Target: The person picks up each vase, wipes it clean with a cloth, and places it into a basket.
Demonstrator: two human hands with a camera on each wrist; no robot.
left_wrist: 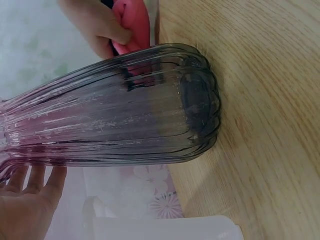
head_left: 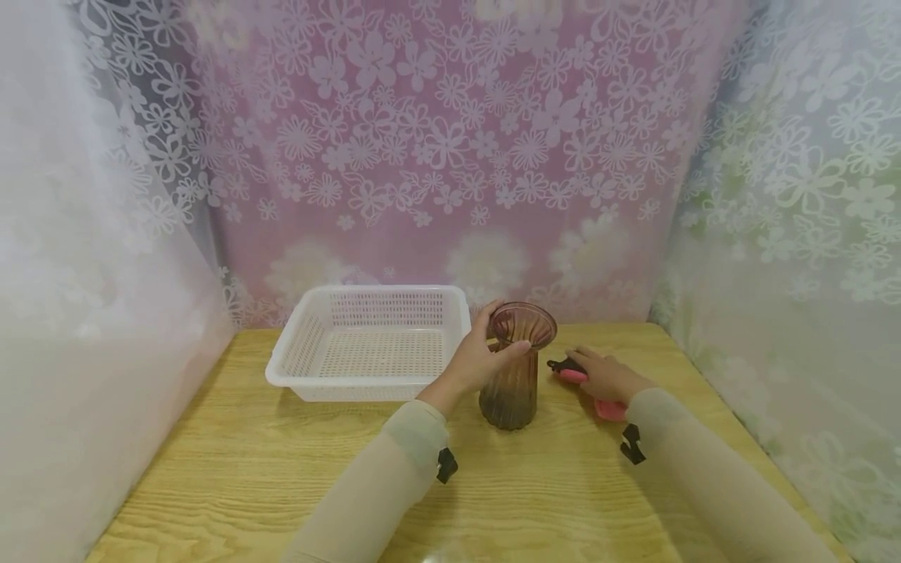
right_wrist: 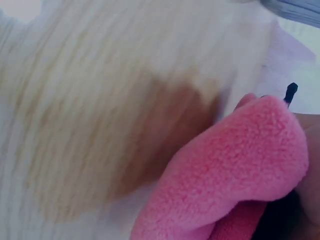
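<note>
Vase (head_left: 509, 395): in the left hand (head_left: 475, 365), to the left of the right hand (head_left: 609, 377). Fabric item (head_left: 611, 410): in the right hand. Basket (head_left: 352, 383): on the table (head_left: 267, 485), to the left of the left hand. Curtain (head_left: 436, 156): beyond both hands, behind the basket.

A white basket (head_left: 373, 352) stands toward the back of the wood-grain desk (head_left: 232, 469), left of centre. Behind hangs a pink curtain (head_left: 436, 148) with white flowers; paler flowered drapes (head_left: 795, 250) line both sides.

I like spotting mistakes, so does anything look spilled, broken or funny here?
Pale specks show midway along the vase, maybe smudges or glints, odd on see-through sides. Nothing looks spilled or broken.
</note>
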